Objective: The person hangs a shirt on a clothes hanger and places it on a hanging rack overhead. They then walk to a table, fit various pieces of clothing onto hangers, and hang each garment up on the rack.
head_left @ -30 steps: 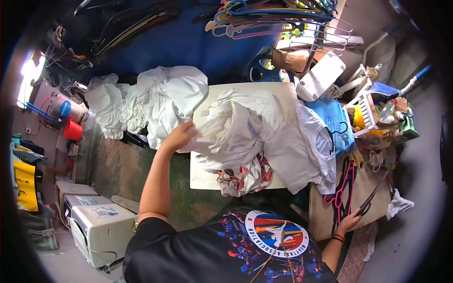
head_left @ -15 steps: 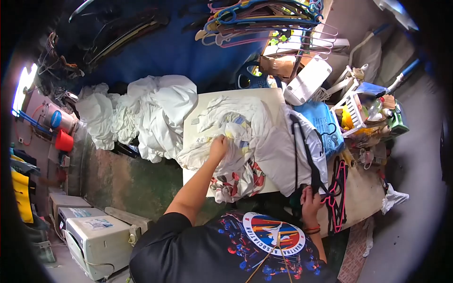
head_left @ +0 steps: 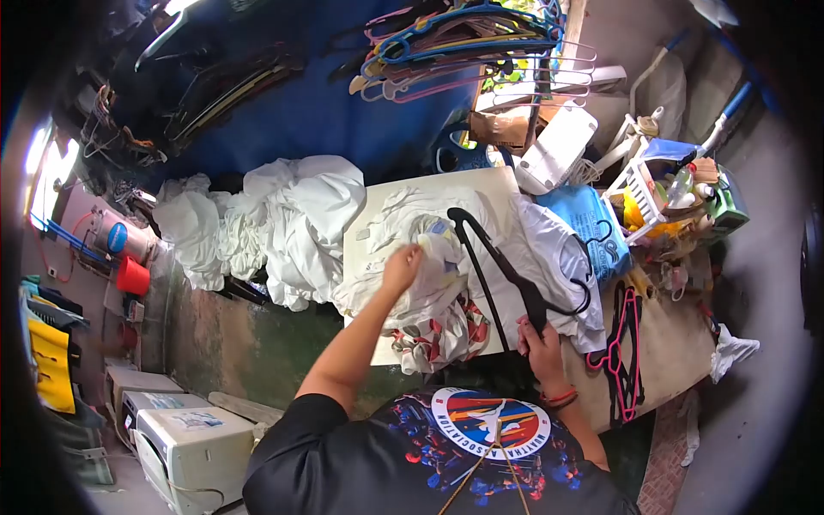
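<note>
My right hand (head_left: 541,343) grips a black clothes hanger (head_left: 515,273) near one end of its arm, and the hanger is raised over the table with its hook to the right. My left hand (head_left: 403,268) is closed on a white shirt (head_left: 429,206) with a pale yellow and blue print, which lies crumpled on the table (head_left: 493,180). Just below that shirt is a red-and-white patterned cloth (head_left: 438,336). On the right, another white garment (head_left: 568,257) lies flat, partly under the hanger.
A heap of white laundry (head_left: 300,219) stands left of the table. Many hangers (head_left: 472,43) hang overhead. Pink and black hangers (head_left: 625,356) lie at right, near a blue package (head_left: 585,227) and a white basket (head_left: 635,202). White machines (head_left: 193,438) stand at lower left.
My right hand has lifted the black hanger off the white garment and swung it up and to the left. My left hand stays on the white shirt. The view has shifted slightly.
</note>
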`<state>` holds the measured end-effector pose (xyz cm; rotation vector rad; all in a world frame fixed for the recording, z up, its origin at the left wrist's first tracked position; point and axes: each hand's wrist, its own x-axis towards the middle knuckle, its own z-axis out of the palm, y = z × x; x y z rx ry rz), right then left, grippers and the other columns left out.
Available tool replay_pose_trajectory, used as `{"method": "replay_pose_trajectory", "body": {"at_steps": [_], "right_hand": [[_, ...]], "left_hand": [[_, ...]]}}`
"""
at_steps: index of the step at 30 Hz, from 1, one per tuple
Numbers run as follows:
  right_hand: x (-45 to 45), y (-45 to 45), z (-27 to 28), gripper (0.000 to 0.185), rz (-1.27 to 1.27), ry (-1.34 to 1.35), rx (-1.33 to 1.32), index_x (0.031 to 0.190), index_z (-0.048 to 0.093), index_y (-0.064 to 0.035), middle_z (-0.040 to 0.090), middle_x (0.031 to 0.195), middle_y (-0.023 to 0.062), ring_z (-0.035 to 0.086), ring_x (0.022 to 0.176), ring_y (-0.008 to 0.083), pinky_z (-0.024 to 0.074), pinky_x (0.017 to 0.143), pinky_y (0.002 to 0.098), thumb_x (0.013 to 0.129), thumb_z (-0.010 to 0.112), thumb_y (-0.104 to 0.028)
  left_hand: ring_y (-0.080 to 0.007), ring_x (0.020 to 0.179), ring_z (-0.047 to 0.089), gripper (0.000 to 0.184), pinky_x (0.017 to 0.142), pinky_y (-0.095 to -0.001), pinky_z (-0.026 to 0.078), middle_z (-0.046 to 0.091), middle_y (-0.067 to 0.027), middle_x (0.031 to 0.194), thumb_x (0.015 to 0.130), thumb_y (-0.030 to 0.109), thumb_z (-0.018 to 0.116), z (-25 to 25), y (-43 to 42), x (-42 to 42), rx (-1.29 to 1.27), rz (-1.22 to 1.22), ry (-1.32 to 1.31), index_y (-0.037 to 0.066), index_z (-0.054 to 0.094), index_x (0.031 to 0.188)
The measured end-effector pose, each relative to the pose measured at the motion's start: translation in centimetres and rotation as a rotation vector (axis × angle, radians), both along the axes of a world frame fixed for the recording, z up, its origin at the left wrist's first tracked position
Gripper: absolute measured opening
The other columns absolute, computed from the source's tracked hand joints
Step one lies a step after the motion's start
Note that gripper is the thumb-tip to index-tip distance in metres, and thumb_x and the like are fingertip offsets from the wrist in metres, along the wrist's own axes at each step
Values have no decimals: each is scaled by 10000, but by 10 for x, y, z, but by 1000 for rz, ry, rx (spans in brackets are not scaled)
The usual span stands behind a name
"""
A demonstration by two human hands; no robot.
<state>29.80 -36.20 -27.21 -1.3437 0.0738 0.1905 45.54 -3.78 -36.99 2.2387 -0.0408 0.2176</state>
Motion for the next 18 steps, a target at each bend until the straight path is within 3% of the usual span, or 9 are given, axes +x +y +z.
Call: {"method": "replay_pose_trajectory", "body": {"at_steps": [1, 3, 5, 7, 9, 10, 13, 15, 18], "right_hand": [[-1, -4, -1, 167, -7, 26, 42, 1007, 545, -22, 463, 664, -22, 424, 538, 58, 365, 492, 213, 957, 515, -179], [1, -10, -6, 176, -14, 62, 70, 1061, 539, -25, 464, 646, -10, 440, 529, 81, 380, 508, 228, 947, 522, -159], [8, -10, 2, 178, -27, 84, 78, 1076, 541, -32, 457, 625, -10, 450, 525, 89, 380, 511, 234, 943, 527, -148], [17, -9, -1, 275, 16, 96, 114, 1194, 473, -48, 535, 821, 56, 589, 737, 149, 480, 657, 270, 926, 529, -72], [28, 10, -4, 362, -20, 104, 314, 1260, 420, -53, 557, 978, 96, 625, 904, 186, 512, 766, 294, 915, 527, -28], [36, 10, -9, 503, 80, 110, 275, 1348, 330, -66, 503, 1181, 122, 541, 1142, 233, 467, 928, 336, 894, 530, 19], [50, 39, -30, 561, 147, -21, 218, 1372, 315, -64, 483, 1226, 109, 479, 1211, 237, 432, 964, 343, 874, 559, 18], [62, 61, -45, 626, 206, -149, 70, 1386, 294, -54, 407, 1329, 109, 406, 1265, 209, 409, 979, 328, 842, 597, 15], [78, 98, -39, 634, 208, -273, -5, 1377, 301, -38, 391, 1364, 121, 383, 1280, 210, 429, 948, 324, 824, 607, 10]], "left_hand": [[-263, 791, 621, 252, 724, -349, 485, 657, -119, 873, 895, 290, 538, 22, 6, 0, -28, -38, -110, 76, 629, 991], [-142, 728, 555, 172, 661, -278, 460, 582, -6, 820, 906, 228, 524, 84, 9, -4, -593, -47, 101, 104, 581, 1011], [-62, 728, 502, 120, 650, -224, 429, 509, 48, 807, 934, 200, 493, 146, 23, -9, -624, -75, 250, 107, 535, 999], [-63, 770, 534, 119, 693, -216, 445, 538, 25, 842, 973, 210, 446, 182, 19, -18, -936, -117, 137, 109, 507, 989], [-88, 834, 573, 137, 758, -245, 473, 568, 5, 890, 996, 220, 405, 236, 10, -38, -1054, -255, 94, 112, 485, 1021], [-118, 893, 596, 142, 802, -288, 490, 588, -14, 919, 1003, 215, 386, 255, 8, -44, -1056, -292, 59, 105, 466, 1041], [-306, 1103, 564, 175, 925, -386, 469, 515, -277, 1245, 1014, 204, 317, 302, -4, -58, -1077, -550, -96, 99, 436, 1088], [-383, 1180, 503, 198, 969, -436, 445, 386, -371, 1331, 1017, 221, 293, 321, 0, -60, -1094, -661, -212, 99, 417, 1111], [-364, 1223, 470, 307, 983, -457, 437, 321, -338, 1394, 1013, 292, 316, 353, 7, -68, -1197, -682, -322, 74, 456, 1177]]}}
